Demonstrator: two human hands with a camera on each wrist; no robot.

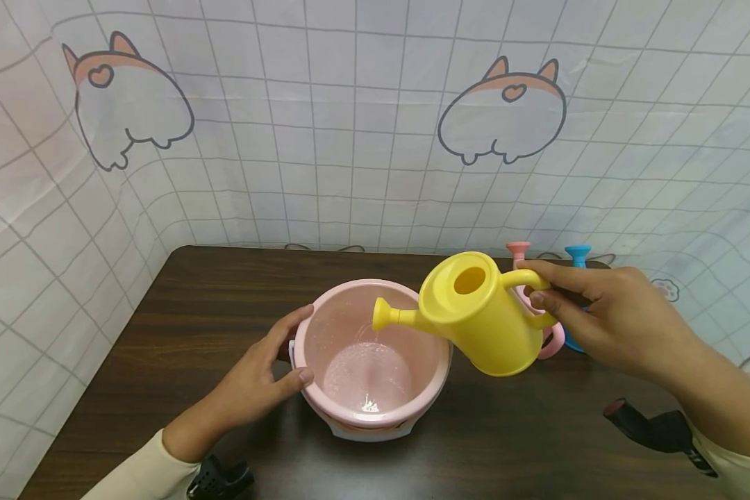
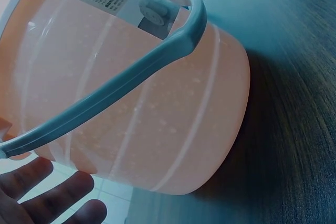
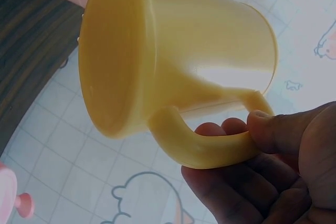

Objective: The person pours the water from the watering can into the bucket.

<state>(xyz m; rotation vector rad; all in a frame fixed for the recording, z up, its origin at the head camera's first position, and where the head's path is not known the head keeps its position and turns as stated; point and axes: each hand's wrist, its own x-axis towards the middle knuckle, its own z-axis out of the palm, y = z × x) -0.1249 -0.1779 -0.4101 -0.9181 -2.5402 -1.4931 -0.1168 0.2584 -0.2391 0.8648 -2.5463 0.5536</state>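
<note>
My right hand [image 1: 606,316] grips the handle of a yellow watering can [image 1: 484,319], its fingers curled round it in the right wrist view. The can is held up, tilted left, with its spout over a pink bucket [image 1: 439,396]. Thin streams of water fall from the spout, and shallow water [image 1: 367,375] with ripples covers the bucket's bottom. My left hand [image 1: 256,371] holds the bucket's left rim, thumb on the edge and fingers along the outer wall. In the left wrist view the bucket's handle [image 2: 121,85] hangs down across its labelled side.
Behind the yellow can, partly hidden, stand a pink watering can [image 1: 553,340] and a blue watering can [image 1: 578,255]. The bucket stands on a dark wooden table [image 1: 225,292]. A white gridded curtain [image 1: 325,139] with cartoon animal prints hangs behind and beside it.
</note>
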